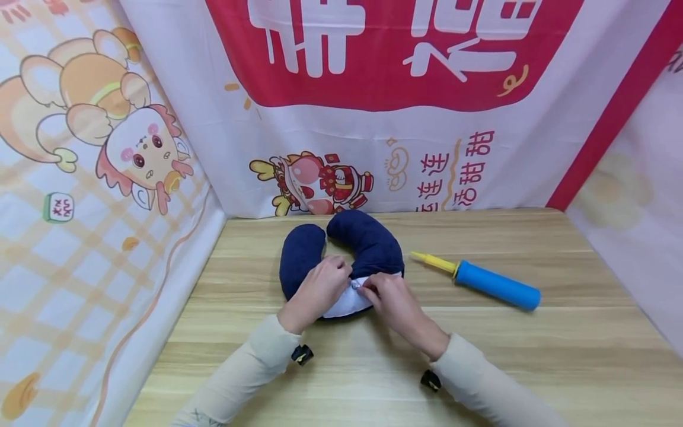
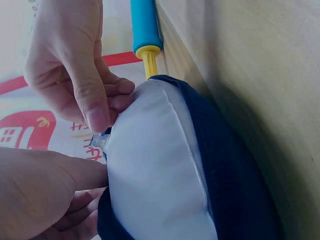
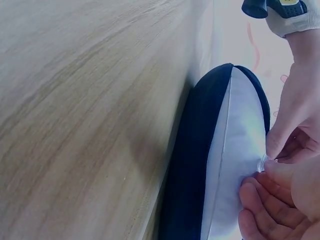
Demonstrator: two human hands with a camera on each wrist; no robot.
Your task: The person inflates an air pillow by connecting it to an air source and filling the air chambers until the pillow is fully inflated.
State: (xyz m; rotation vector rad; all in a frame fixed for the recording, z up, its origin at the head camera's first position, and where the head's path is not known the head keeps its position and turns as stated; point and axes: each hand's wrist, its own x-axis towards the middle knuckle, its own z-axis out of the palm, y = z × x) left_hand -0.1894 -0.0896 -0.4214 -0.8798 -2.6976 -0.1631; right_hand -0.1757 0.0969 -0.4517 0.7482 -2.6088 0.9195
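Note:
A U-shaped inflatable neck pillow (image 1: 373, 237) with a navy cover lies on the table. Its cover is pulled back at the near bend, baring the white bladder (image 2: 150, 160). A clear air valve (image 2: 98, 142) sticks out of the bladder. My left hand (image 1: 322, 287) grips the pillow at the cover's edge left of the valve, its thumb beside the valve in the right wrist view. From the right, my right hand (image 1: 395, 299) has thumb and finger pinched at the valve. The exact contact is partly hidden by the fingers.
A blue hand pump (image 1: 498, 286) with a yellow nozzle (image 1: 434, 261) lies right of the pillow, nozzle towards it. The wooden table (image 1: 533, 367) meets printed cloth walls (image 1: 373, 148) at the back and sides.

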